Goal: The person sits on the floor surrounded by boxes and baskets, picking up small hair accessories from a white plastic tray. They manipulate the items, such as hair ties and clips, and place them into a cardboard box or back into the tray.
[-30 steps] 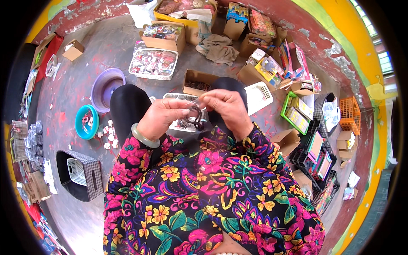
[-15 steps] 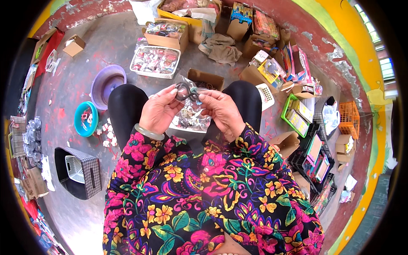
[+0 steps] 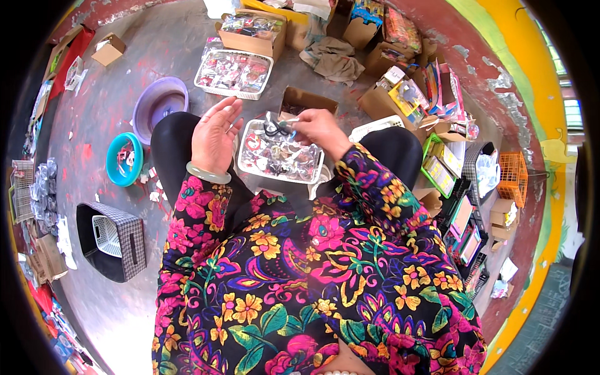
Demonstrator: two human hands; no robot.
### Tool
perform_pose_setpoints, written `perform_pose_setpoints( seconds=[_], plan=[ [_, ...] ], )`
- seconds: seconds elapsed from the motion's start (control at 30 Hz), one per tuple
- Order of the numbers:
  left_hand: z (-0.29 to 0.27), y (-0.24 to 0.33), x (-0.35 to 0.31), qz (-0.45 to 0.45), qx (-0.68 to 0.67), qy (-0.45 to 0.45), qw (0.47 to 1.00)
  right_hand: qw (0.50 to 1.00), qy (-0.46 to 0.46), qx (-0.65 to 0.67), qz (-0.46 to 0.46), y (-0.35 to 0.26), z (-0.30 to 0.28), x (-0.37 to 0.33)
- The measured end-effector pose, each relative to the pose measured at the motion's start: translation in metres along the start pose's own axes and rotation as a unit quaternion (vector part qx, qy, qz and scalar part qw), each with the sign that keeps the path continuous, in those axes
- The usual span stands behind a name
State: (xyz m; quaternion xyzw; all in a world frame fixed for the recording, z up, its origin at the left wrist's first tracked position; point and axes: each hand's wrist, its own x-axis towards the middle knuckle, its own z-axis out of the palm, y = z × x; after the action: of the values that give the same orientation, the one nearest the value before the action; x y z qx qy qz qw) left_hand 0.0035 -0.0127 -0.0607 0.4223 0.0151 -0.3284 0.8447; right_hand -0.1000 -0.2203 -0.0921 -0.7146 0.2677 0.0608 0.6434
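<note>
My right hand pinches a small clear plastic packet with black loops inside between thumb and fingers. The packet hangs just over the far part of a white basket that stands between my knees. Several clear packets with small dark and coloured pieces fill that basket. To its left, my left hand is raised, holding nothing, with its fingers stretched out and a pale bangle at the wrist.
Beyond the basket is an open brown carton. Another white basket of packets lies farther off. Purple and turquoise basins stand left of my knee. Crates, including an orange one, and boxes line the right wall.
My left hand has let go of the packet and moved left, its fingers now opened out. My right hand keeps hold of it. My knees have spread, and more of the near basket shows.
</note>
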Motion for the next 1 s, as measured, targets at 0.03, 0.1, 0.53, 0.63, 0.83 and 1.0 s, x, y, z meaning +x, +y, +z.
perform_pose_setpoints(
  seconds=[0.03, 0.1, 0.53, 0.63, 0.83, 1.0],
  plan=[
    [-0.005, -0.002, 0.001, -0.002, 0.000, -0.001, 1.000, 0.998, -0.011, -0.039, 0.038, 0.010, 0.008, 0.012],
    [-0.011, -0.007, -0.004, -0.008, 0.001, -0.004, 1.000, 0.994, -0.012, -0.047, 0.100, 0.037, 0.019, 0.026],
    [-0.019, -0.014, 0.000, -0.021, 0.012, -0.025, 0.999, 0.841, -0.053, -0.506, 0.182, 0.144, 0.019, 0.076],
    [-0.019, -0.013, 0.001, -0.025, 0.020, -0.025, 0.999, 0.796, -0.038, -0.604, 0.019, 0.119, 0.017, 0.065],
    [-0.015, -0.014, -0.001, -0.028, 0.026, -0.022, 0.999, 0.987, 0.008, 0.113, -0.110, -0.045, -0.024, 0.007],
    [-0.010, -0.016, 0.000, -0.035, 0.005, -0.021, 0.999, 0.939, 0.208, 0.032, -0.272, -0.117, -0.104, -0.085]
  ],
)
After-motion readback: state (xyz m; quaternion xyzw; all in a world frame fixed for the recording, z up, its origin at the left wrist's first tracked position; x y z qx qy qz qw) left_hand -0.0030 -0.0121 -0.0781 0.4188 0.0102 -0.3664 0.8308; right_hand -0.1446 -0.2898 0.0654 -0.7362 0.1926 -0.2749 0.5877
